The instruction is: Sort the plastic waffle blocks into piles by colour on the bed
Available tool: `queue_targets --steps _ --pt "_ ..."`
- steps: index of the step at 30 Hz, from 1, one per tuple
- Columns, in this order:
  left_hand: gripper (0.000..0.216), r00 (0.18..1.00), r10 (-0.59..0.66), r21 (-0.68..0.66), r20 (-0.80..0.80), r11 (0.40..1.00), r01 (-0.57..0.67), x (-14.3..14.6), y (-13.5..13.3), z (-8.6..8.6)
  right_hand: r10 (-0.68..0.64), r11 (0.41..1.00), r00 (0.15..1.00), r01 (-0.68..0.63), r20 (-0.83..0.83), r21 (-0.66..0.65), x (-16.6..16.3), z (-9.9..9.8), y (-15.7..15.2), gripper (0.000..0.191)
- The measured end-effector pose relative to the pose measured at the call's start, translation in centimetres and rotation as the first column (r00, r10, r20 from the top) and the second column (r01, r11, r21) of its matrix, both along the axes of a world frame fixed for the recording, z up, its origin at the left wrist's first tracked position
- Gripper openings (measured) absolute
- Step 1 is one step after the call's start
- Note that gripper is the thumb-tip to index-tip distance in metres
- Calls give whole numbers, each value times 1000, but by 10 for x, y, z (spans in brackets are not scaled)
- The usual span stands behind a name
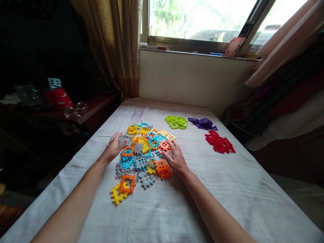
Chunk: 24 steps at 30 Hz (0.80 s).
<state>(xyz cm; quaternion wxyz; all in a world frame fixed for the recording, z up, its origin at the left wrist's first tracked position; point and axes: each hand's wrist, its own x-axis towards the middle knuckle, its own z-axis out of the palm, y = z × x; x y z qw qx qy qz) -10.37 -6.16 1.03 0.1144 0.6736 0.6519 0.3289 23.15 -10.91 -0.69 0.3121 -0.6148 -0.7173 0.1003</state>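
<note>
A mixed heap of flat plastic interlocking tiles (141,162) in orange, yellow, blue, grey and salmon lies between my hands on the sheet. My left hand (111,148) is at the heap's left side, thumb apart from the fingers, beside a grey tile (124,139). On the right side, my right hand (176,158) has its fingers spread, with the fingertips over or against a salmon tile (164,145); contact is hard to make out. Just below its thumb lies an orange tile (162,168). A yellow tile (118,193) sits at the near end, partly under another orange tile (128,183).
Single-colour piles stand apart at the back right: lime green tiles (176,122), purple tiles (203,123) and red tiles (219,141). A pale sheet (215,202) covers the surface. Eyeglasses (75,109) and a red container (57,98) rest on a dark side table at left.
</note>
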Motion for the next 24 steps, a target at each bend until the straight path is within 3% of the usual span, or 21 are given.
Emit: queue_targets --steps 3,5,7,10,15,20,24 --pt "104 891 -417 -215 -178 900 378 -26 -49 1 248 969 955 -242 164 -58 24 1 -36 92" --pt "119 794 -543 -296 -272 833 468 -32 -79 -1 346 938 907 -326 239 -123 29 5 -50 108" --pt "129 747 -572 -319 -339 817 481 -28 -97 -4 382 923 884 -351 271 -158 24 8 -53 114" --pt "129 749 -542 -282 -382 840 464 -7 -97 -7 381 923 881 -346 280 -169 4 13 -42 117" --pt "111 808 -445 -236 -386 895 380 32 -63 -8 314 949 910 -290 272 -128 -26 13 -20 110" --pt "85 898 -248 -75 -363 969 237 56 -45 -7 162 986 981 -166 105 27 -32 9 -7 64" --pt "57 935 -174 62 -309 977 202 62 -40 -3 4 991 992 12 -127 130 -14 7 1 39"
